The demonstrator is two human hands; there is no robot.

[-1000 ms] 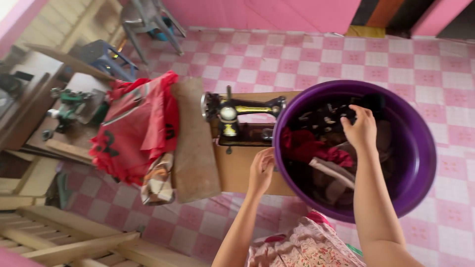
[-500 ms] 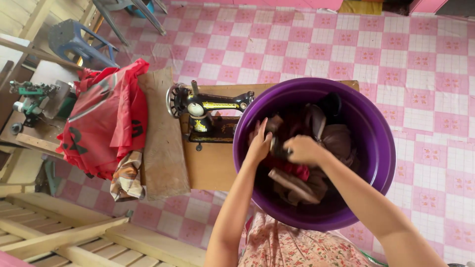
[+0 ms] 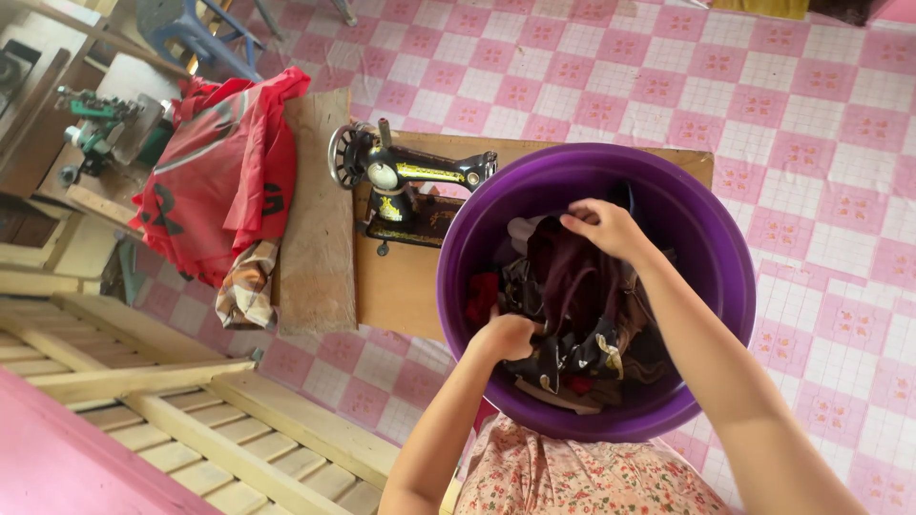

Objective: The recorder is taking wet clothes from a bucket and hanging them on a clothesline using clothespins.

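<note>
A big purple plastic basin (image 3: 711, 238) rests on a wooden sewing table, filled with dark, maroon and red clothes (image 3: 572, 305). My right hand (image 3: 603, 227) is inside the basin at its far side, pinching a dark maroon garment and lifting it. At the basin's near side my left hand (image 3: 504, 336) is closed on a black patterned cloth. Both arms reach in from the bottom of the view.
A black sewing machine (image 3: 405, 181) stands on the wooden table (image 3: 401, 286) left of the basin. Red cloth (image 3: 219, 172) and a checked cloth (image 3: 246, 286) drape over a board. A green machine (image 3: 91, 133), blue stool (image 3: 186, 29) and wooden slats (image 3: 143, 401) lie left. Pink checked floor tiles surround everything.
My right hand moved up to the far side of the basin, pulling a maroon garment. My left hand dropped toward the near side and closed on black cloth. The view shifted.
</note>
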